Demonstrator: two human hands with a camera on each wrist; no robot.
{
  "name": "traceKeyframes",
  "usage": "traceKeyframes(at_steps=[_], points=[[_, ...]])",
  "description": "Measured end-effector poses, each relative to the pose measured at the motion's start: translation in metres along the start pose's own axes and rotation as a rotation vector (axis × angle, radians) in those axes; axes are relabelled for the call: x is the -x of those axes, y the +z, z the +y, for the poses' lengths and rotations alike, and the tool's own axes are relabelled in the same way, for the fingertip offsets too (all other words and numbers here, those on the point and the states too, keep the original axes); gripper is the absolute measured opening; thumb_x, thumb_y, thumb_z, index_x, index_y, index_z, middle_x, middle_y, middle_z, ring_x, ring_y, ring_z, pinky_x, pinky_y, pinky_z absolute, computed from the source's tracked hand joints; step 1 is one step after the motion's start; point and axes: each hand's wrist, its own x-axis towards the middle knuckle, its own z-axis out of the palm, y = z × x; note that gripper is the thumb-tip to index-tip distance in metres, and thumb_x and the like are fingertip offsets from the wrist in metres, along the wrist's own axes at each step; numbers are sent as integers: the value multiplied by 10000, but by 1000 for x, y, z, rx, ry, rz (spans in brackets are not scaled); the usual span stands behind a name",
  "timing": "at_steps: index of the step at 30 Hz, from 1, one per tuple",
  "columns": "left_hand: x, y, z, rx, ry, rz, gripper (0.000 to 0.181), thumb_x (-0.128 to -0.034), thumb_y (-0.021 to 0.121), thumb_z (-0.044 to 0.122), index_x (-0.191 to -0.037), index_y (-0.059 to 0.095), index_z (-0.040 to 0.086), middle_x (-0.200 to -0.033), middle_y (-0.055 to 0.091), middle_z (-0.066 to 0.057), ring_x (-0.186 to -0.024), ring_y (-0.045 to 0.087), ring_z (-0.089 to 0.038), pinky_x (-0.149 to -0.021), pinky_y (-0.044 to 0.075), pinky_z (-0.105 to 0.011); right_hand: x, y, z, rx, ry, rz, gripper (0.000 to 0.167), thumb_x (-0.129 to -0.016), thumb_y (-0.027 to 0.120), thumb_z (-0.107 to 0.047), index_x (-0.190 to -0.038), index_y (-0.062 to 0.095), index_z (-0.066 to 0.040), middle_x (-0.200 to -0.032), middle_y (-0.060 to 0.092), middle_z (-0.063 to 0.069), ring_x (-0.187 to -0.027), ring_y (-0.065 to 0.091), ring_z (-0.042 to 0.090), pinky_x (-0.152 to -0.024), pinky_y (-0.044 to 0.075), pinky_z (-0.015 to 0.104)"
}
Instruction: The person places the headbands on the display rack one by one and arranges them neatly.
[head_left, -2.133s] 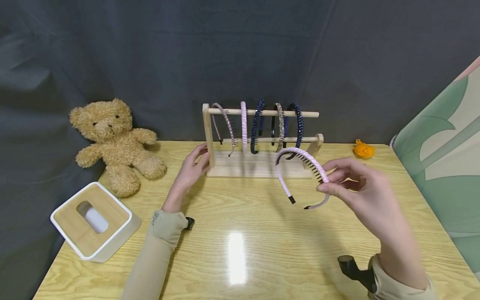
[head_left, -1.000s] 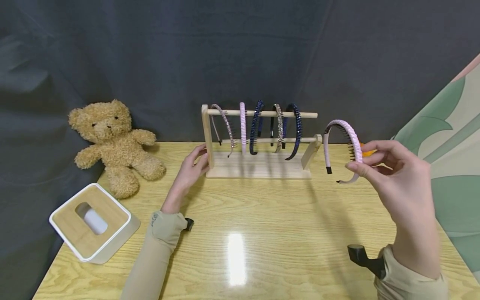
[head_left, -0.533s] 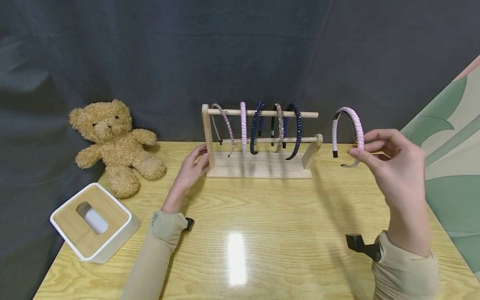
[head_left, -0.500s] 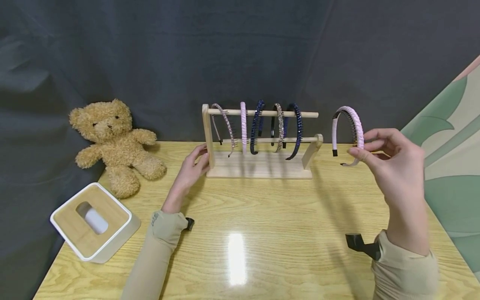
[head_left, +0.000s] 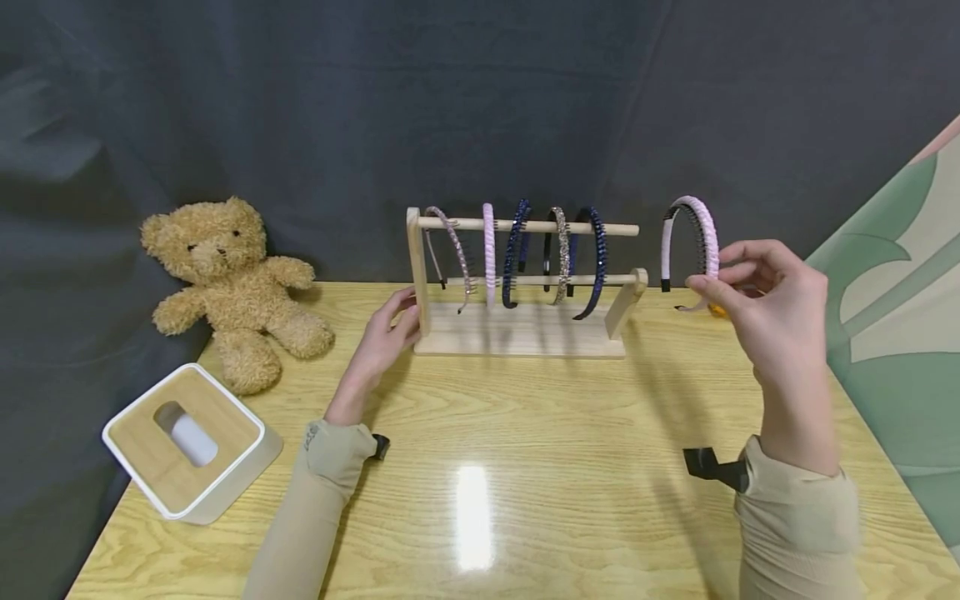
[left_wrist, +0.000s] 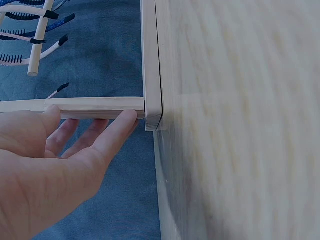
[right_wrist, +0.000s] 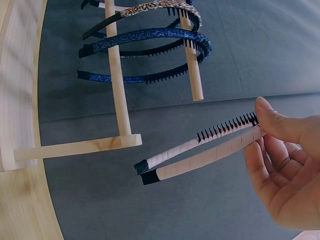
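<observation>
A pink wrapped headband (head_left: 702,223) with dark comb teeth is pinched between the thumb and fingers of my right hand (head_left: 776,304). It is raised right of the wooden headband rack (head_left: 517,340), clear of its bars, black-tipped ends downward. The right wrist view shows the headband's two tips (right_wrist: 150,176) pointing at the rack. My left hand (head_left: 382,337) holds the rack's left post (left_wrist: 100,106) low down, some fingertips hidden behind it. On the upper bar hang a pink headband (head_left: 490,250), navy headbands (head_left: 600,258), a gold glitter headband (head_left: 562,258) and a thin pinkish glitter headband (head_left: 456,250).
A teddy bear (head_left: 225,275) sits at the left back against a dark cloth (head_left: 360,108). In front of it stands a white tissue box (head_left: 240,471) with a wooden lid. A small orange object (head_left: 717,311) is mostly hidden behind the right hand. Shiny wooden tabletop (head_left: 555,467) stretches in front.
My right hand has carried the pink headband from in front of the rack rightward and then upward, lately drifting slightly left. The left hand and the rack stay in place.
</observation>
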Motion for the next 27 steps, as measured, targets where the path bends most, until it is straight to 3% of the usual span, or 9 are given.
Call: traceKeyframes(at_steps=[21,27], points=[[1,1,1,6,-2,-3,494,-1184,417,188,-1657,366,57,-1591,403,-246,-1428,492,-456,-1178,460,-513,-11,16,-12,-33,-66,-20,311,-844,854,130,-994,712,-102,-765,680,-92,-580,557,44,-459,405,134],[0,1,1,5,0,-7,495,-1184,418,183,-1657,362,49,-1591,402,-253,-1429,490,-460,-1177,461,-509,-11,21,-17,-9,-84,-29,290,-847,867,105,-1010,718,-83,-763,685,-123,-649,621,25,-599,510,88]])
